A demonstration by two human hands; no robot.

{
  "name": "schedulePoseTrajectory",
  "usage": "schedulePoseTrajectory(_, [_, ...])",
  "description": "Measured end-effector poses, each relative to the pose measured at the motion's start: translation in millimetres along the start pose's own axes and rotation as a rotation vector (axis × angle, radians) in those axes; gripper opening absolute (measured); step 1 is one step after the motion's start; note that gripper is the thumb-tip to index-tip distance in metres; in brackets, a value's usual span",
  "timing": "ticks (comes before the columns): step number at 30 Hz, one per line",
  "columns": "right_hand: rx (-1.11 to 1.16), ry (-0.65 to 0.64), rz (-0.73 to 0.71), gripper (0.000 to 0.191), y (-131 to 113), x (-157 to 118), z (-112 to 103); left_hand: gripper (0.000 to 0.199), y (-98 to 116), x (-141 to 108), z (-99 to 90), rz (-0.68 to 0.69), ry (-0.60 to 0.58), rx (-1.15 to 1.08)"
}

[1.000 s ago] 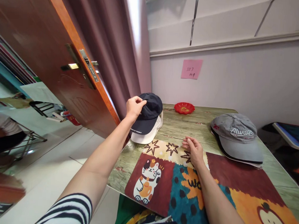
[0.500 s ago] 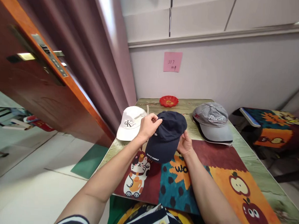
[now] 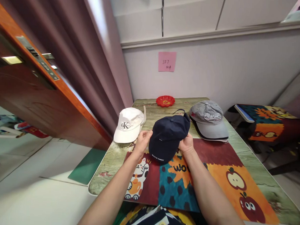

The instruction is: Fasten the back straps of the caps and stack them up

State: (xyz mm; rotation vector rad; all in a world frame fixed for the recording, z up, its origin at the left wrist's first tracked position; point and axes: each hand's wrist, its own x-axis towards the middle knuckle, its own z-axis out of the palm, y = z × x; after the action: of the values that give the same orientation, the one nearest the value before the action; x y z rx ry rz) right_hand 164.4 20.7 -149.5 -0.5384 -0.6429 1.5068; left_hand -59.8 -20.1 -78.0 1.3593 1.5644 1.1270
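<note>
**Both hands [image 3: 165,143] on the navy cap [image 3: 167,134], with a cap resting to either side**

At the far left stand an open wooden door [image 3: 72,117] and a mauve curtain [image 3: 92,60]. At the left of the bench [image 3: 104,168], the white cap [image 3: 133,120] sits upright with its "CK"-style lettering facing front and its strap standing up behind. Neither hand holds it.

Next comes the left hand [image 3: 142,143], its fingers drawn nearly together, pinching the near-left edge of the navy cap. The navy cap is between the hands, in front of the person over the patterned mat [image 3: 218,151]. Its brim, with small white lettering, points down toward the person, and its strap loops up at the back. Whether any part of it rests on the mat is hidden. The right hand [image 3: 186,144] has its fingers curled around the cap's right side; the cap partly covers them, so their exact closure is unclear, but they appear to grip it.

Behind the caps lies a red dish [image 3: 165,101], below a pink note [image 3: 166,61] on the wall. Right of the hands, the grey "Always" cap [image 3: 206,118] rests with a black layer and a thin pale edge showing beneath, apparently stacked headwear.

So far, the white and grey caps are down and released; the navy cap is in hand, being handled and not yet let go.
</note>
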Motion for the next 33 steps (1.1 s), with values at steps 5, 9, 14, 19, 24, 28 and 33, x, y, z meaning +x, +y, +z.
schedulePoseTrajectory(5, [0.089, 0.09, -0.011, 0.037, -10, 1, 0, 0.055, -13, 4, 2.9, -0.184, -0.23, -0.409])
schedulePoseTrajectory(9, [0.007, 0.201, -0.125, 0.032, -15, 2, -7, 0.047, 3, 18, 1.5, -0.05, -0.263, -0.393])
schedulePoseTrajectory(14, [-0.08, 0.225, -0.261, 0.03, -21, 7, -12, 0.029, 32, 34, -8.5, 0.233, -0.154, -0.132])
schedulePoseTrajectory(19, [-0.249, 0.21, -0.361, 0.019, -25, 6, -10, 0.018, 34, 54, -14.1, 0.5, -0.029, 0.26])
schedulePoseTrajectory(24, [-0.487, 0.199, -0.378, 0.013, -13, -1, -9, 0.033, -1, 59, -3.8, 0.401, 0.058, 0.618])
schedulePoseTrajectory(28, [-0.569, 0.143, -0.378, 0.008, -15, -3, -6, 0.039, -17, 36, 3.4, 0.434, 0.088, 0.587])
schedulePoseTrajectory(33, [-0.647, 0.11, -0.349, 0.012, -23, -7, 3, 0.022, 8, 7, 19.2, 0.574, 0.079, 0.552])
